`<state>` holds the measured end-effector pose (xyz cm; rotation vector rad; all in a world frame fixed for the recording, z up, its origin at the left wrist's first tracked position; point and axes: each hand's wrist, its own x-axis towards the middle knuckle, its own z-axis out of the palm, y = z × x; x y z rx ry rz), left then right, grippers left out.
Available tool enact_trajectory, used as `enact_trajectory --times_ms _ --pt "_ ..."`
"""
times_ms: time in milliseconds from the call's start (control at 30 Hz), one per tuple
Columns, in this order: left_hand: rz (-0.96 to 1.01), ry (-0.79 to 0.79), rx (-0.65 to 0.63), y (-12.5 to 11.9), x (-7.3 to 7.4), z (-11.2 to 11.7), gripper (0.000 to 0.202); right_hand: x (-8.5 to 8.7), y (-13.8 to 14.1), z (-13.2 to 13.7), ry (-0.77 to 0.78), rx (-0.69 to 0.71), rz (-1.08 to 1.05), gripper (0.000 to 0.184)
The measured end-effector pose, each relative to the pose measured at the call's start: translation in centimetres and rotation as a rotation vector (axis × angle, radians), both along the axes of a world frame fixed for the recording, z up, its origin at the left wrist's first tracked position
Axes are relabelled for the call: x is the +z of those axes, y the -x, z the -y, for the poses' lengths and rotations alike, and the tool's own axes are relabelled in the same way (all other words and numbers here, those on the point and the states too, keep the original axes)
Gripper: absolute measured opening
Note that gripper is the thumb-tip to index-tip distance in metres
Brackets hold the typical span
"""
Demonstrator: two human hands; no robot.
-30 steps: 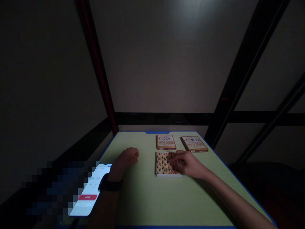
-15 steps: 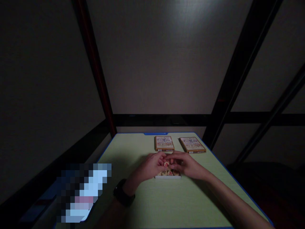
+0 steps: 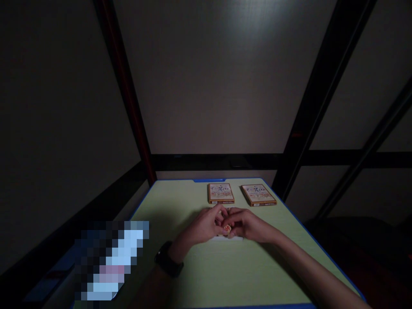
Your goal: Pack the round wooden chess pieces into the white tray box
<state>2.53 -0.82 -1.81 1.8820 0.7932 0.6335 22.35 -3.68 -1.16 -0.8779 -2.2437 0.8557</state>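
Note:
Both my hands meet over a small white tray of round wooden game pieces [image 3: 225,237] in the middle of the green table [image 3: 199,274]. My left hand [image 3: 206,224], with a dark watch on its wrist, curls over the tray's left side. My right hand [image 3: 246,224] covers the right side with bent fingers. Between the fingertips shows one pale piece with a red mark [image 3: 227,228]. Which hand grips it I cannot tell. Most of the tray is hidden under the hands.
Two flat orange-edged boxes lie at the table's far edge, one at the centre [image 3: 220,193] and one to the right [image 3: 258,195]. A blurred bright phone screen [image 3: 112,262] lies at the near left corner. Dark beams stand behind the table.
My left hand came from the table's left side to the tray and joined the right hand. Both hands now close more tightly over the pieces, a little nearer to me.

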Motion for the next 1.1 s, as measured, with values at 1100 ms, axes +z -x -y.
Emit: enact_trajectory --times_ms 1100 --pt "-0.461 -0.293 0.388 0.1 -3.3 -6.0 0.051 -3.9 -1.8 -6.6 0.068 -0.771 0.031 0.05"
